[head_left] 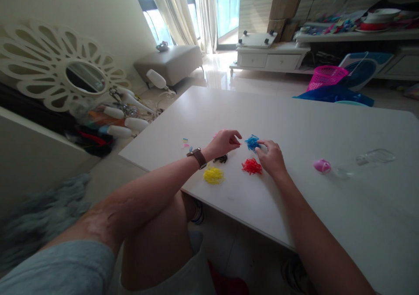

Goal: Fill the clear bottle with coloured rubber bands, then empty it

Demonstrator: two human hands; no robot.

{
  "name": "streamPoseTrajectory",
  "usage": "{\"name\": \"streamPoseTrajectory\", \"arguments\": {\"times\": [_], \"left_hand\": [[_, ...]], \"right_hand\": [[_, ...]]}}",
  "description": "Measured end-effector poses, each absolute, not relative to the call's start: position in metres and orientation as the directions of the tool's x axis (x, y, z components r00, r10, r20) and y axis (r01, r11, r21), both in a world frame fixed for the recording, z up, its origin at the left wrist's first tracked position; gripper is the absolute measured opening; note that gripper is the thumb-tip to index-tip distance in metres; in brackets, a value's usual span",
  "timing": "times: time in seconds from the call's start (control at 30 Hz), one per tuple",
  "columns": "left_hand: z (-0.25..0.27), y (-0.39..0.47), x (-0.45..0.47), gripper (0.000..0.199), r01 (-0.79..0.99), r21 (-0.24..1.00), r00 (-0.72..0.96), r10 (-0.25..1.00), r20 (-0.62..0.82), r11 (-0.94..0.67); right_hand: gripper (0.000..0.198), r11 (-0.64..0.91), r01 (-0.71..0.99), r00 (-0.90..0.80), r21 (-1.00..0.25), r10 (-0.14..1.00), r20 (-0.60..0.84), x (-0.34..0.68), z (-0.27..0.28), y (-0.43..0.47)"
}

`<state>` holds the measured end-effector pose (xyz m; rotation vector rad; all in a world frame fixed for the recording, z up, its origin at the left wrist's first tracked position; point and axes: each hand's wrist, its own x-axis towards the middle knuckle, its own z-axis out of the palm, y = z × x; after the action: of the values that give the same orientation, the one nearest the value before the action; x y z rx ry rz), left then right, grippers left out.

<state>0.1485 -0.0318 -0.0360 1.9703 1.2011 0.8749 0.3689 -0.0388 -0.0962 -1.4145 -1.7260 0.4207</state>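
Observation:
My left hand (225,142) hovers over the white table, its fingers curled into a pinch with a tiny reddish bit at the tips, too small to name. Thumb and forefinger of my right hand (271,156) touch the right edge of a heap of small, thin blue pieces (252,142); what they grip is hidden. Closer to me lies a heap of similar red pieces (252,166). Yellow pieces (213,174) form another heap below my left wrist. Dark pieces (221,159) and some pink ones (215,135) are partly covered by my left hand.
A few loose coloured pieces (185,143) lie left of my left hand on the white table (225,107). To the right are a pink-purple object (322,166) and a clear bottle-like container (376,157). A lamp with white shades (135,124) stands beyond the left edge.

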Motion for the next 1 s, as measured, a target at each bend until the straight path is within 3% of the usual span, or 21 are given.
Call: {"name": "streamPoseTrajectory", "arguments": {"times": [0.5,0.83,1.0], "left_hand": [[-0.047,-0.038,0.162,0.022,0.442,0.826,0.465,0.877,0.124,-0.351],[-0.044,-0.056,0.183,0.025,0.446,0.683,0.656,0.731,0.191,-0.578],[-0.028,-0.043,0.167,0.021,0.483,0.664,0.580,0.777,0.245,-0.570]], "right_hand": [[0.017,0.275,0.636,0.076,-0.721,0.908,0.413,0.370,-0.091,-0.041],[0.014,0.280,0.622,0.064,-0.732,0.913,0.403,0.369,-0.086,-0.043],[0.013,0.285,0.617,0.064,-0.733,0.911,0.408,0.369,-0.087,-0.043]]}}
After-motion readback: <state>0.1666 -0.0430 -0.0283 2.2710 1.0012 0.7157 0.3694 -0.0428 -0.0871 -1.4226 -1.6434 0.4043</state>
